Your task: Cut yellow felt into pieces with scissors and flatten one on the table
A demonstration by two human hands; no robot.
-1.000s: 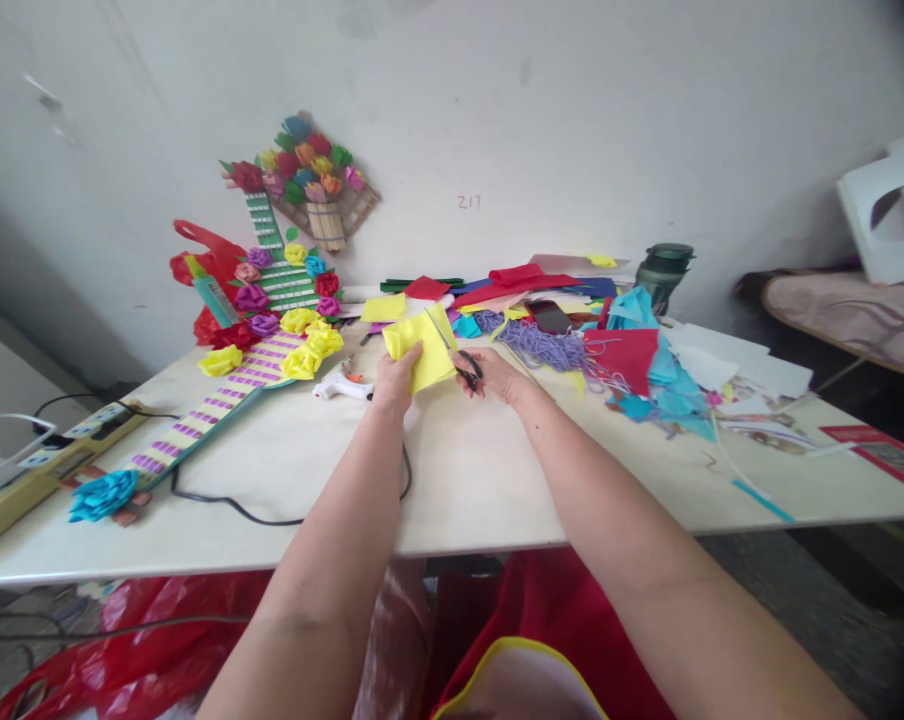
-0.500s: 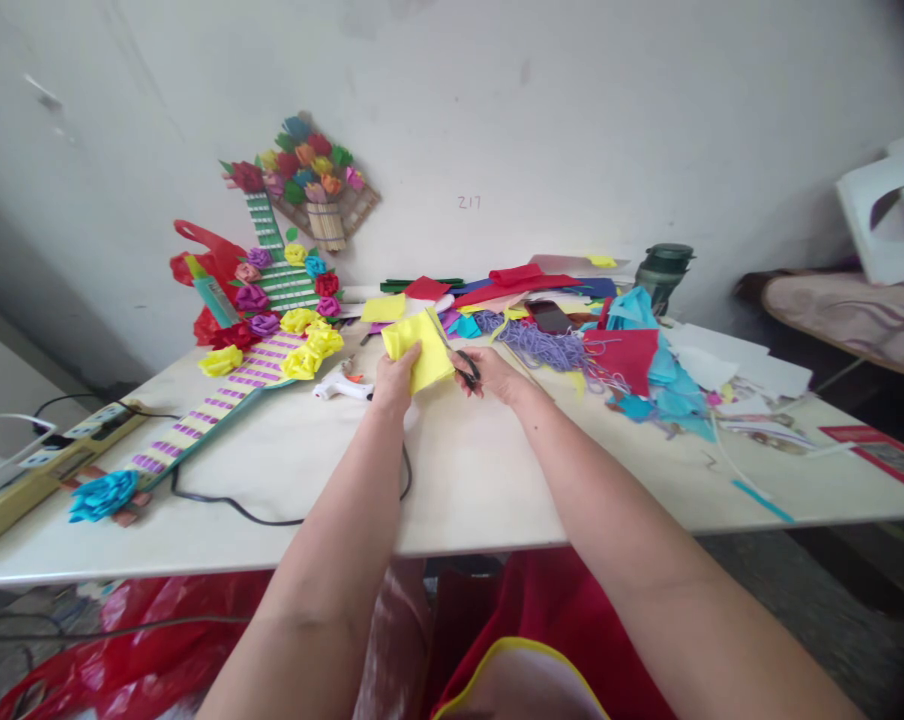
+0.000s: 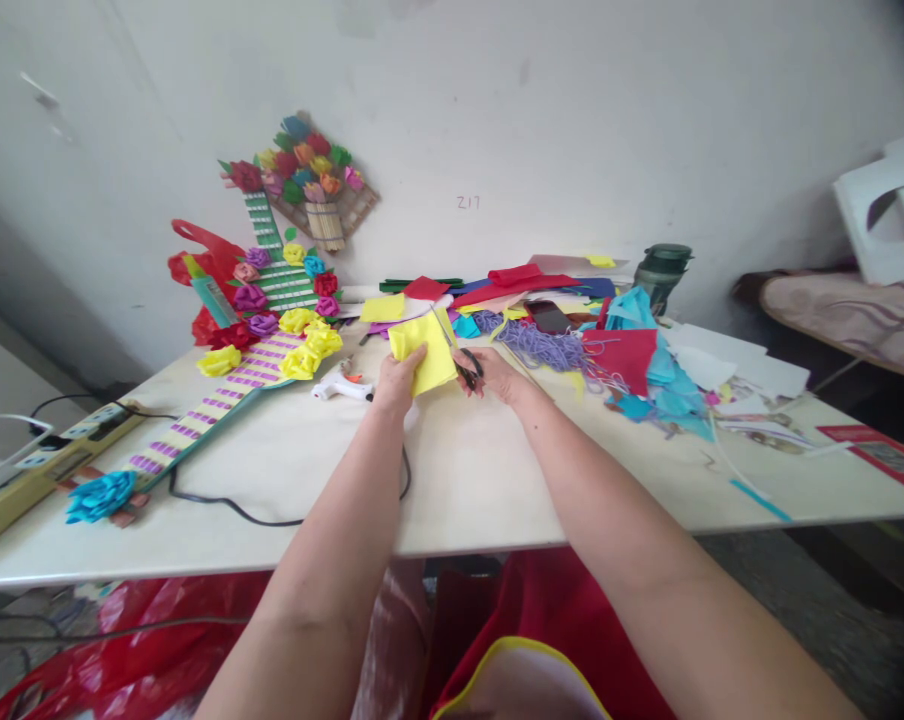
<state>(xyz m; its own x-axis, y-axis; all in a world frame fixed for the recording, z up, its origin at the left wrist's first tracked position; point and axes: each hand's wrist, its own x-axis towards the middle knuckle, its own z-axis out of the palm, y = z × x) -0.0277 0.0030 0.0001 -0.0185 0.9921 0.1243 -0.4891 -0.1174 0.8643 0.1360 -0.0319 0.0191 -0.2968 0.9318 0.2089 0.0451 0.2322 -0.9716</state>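
Glue gun (image 3: pixel 338 387) on table (image 3: pixel 482 490), left of sheet (image 3: pixel 432 366), scissors (image 3: pixel 469 374) at sheet's right edge, bottle (image 3: pixel 660 277) behind, right

Soft, flat light covers the desk (image 3: pixel 471 490), palest toward the middle of its front edge; I cannot place its source. Below that edge it is dim, with glints on a red bag (image 3: pixel 159 655). The wall (image 3: pixel 557 120) greys at far left. The sheet (image 3: pixel 433 365) is bright yellow, its texture blurred. By the desk's right corner the card (image 3: pixel 891 460) looks stretched and smeared.
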